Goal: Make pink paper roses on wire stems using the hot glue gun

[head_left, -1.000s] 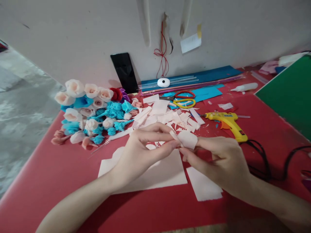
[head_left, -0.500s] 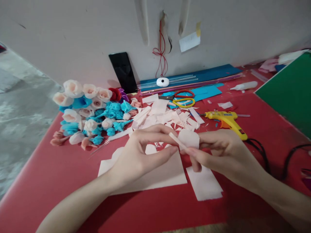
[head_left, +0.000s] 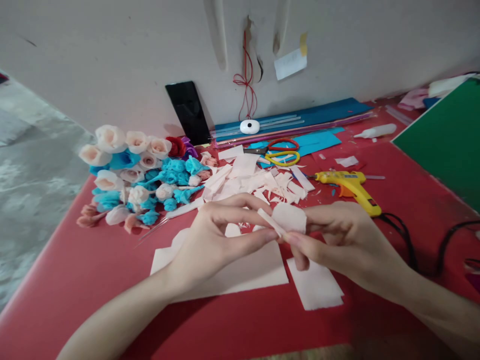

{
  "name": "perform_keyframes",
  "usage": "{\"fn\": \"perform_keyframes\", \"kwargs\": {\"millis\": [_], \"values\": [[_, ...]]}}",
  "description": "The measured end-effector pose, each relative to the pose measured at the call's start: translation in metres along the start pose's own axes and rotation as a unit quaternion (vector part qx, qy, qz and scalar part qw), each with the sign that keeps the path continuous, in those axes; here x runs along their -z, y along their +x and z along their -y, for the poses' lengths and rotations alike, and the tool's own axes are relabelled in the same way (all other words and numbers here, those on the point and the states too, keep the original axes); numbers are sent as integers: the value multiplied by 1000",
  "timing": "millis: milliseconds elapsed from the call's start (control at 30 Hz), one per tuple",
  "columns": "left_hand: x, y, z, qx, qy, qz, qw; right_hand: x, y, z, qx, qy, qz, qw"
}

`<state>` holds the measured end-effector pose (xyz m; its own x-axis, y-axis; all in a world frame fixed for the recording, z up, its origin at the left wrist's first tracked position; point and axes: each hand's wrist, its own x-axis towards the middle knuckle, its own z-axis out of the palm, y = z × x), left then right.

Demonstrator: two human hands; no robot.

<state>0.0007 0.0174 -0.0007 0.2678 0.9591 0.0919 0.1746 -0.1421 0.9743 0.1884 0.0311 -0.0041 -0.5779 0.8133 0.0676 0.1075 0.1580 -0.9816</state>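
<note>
Petal (head_left: 290, 217) edge shows more roll than a second ago, pinched between left hand (head_left: 210, 242) and right hand (head_left: 339, 240) fingertips.

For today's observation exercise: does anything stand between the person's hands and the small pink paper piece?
Nothing visible does. The left hand and right hand both pinch the pink paper piece directly, raised over the red table; no scrap or tool lies inside either grip.
</note>
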Motion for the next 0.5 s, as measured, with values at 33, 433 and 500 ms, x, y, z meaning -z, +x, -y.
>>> {"fn": "perform_keyframes", "kwargs": {"millis": [33,433,500], "values": [[0,0,0,-1,-2,2,1000,0,0,0,-1,1,0,1000],[0,0,3,2,-27,7,1000,1,1,-2,-2,2,4,1000],[-1,0,3,2,-31,6,999,1,0,-1,-4,3,4,1000]]}}
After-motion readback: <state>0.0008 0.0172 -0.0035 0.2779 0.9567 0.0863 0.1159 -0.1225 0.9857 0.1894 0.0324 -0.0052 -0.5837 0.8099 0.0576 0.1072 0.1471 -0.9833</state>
